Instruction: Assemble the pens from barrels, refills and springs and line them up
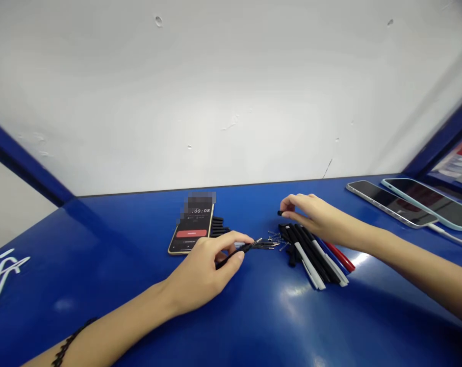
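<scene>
Black pen body (238, 250) in my left hand (206, 265), pinched between thumb and fingers, near the middle of the blue table (254, 321). Long axis oblique: rear end low and to the left, inside my grip; front end to the right and away from me. A silvery tip (257, 241) projects from the front, aimed toward the gap between my hands. Contact between pen body and table: cannot tell.

Right hand (315, 214) well apart, to the right; thumb and fingertips closed on a small black piece (280, 213), its shape mostly hidden.

Just past the silvery tip: slender refills (267, 245) lying on the table, points to the right, with loose springs (276, 235) among and beside them. Right of these, a fan of pens (315, 251) in black, white, blue and red, axes running from far left to near right, beside my right hand.

Left of the refills: short black barrels (217, 223) next to a lit phone (195, 219), timer digits ending 00:08. Far right: a silver-edged phone (393, 204) with a white cable (453, 237), and a pale-cased phone (433, 201) beside it. Behind everything, a white wall (231, 92).
</scene>
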`<state>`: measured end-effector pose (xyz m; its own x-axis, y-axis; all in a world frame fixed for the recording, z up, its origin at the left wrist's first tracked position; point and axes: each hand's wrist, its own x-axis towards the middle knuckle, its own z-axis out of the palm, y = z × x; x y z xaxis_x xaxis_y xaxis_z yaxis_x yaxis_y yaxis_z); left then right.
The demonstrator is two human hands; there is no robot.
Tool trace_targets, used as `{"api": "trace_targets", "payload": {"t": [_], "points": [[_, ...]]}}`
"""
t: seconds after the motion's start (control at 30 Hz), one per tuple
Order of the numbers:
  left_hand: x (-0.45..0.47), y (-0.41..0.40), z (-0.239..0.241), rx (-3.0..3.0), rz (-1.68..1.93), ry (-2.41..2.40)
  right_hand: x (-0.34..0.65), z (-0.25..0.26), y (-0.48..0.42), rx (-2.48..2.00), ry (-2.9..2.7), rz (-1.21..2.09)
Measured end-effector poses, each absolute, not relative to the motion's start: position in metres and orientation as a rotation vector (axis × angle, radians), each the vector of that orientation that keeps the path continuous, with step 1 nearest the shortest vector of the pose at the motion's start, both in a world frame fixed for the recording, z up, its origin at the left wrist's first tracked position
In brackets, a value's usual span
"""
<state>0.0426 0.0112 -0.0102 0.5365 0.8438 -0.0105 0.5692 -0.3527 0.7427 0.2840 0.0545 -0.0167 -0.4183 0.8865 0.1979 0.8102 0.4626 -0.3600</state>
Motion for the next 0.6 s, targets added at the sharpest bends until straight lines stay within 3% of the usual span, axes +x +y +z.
{"api": "trace_targets", "payload": {"t": [0.27, 0.6], "points": [[0.041, 0.011, -0.016, 2.065, 0.519, 1.136, 0.256, -0.018, 0.025, -0.993, -2.331, 0.418], [0.043, 0.011, -0.01, 2.081, 0.499, 1.139, 0.254, -0.021, 0.023, -0.973, -2.268, 0.381]]}}
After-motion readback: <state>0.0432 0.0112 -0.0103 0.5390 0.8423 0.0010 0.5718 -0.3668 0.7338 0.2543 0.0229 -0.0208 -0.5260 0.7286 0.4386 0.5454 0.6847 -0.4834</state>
